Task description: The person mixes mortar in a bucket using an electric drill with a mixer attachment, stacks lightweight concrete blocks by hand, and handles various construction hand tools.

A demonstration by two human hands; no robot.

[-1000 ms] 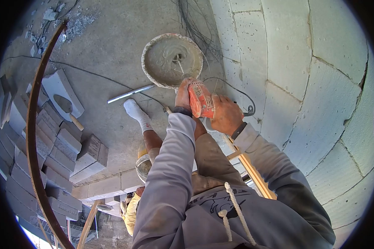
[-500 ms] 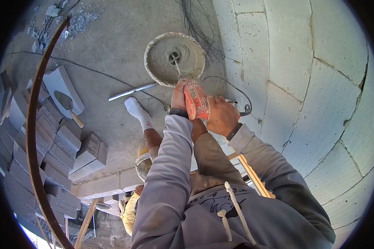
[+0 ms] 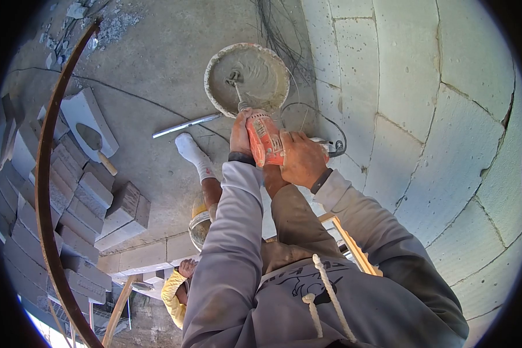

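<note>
My left hand (image 3: 241, 136) is wrapped round the front of a red electric drill (image 3: 264, 139). Closed on the drill's rear end is my right hand (image 3: 303, 158). A mixing paddle (image 3: 236, 84) runs from the chuck into a round, crusted bucket (image 3: 208, 87), its head partly showing at the left side of the grey wet mortar (image 3: 261, 72). A dark cord comes off the drill's rear on the right.
A metal straightedge (image 3: 185, 125) lies near my white-socked foot (image 3: 192, 152). On the left are stacked blocks (image 3: 78, 203), a trowel (image 3: 93, 142) and a curved rusty bar (image 3: 43, 174). A block wall (image 3: 409, 104) rises at right; a person in a yellow sleeve (image 3: 174, 296) is below.
The drill and both my hands have shifted slightly left, and the paddle head has moved left within the mortar. The other person's hand and yellow sleeve have moved.
</note>
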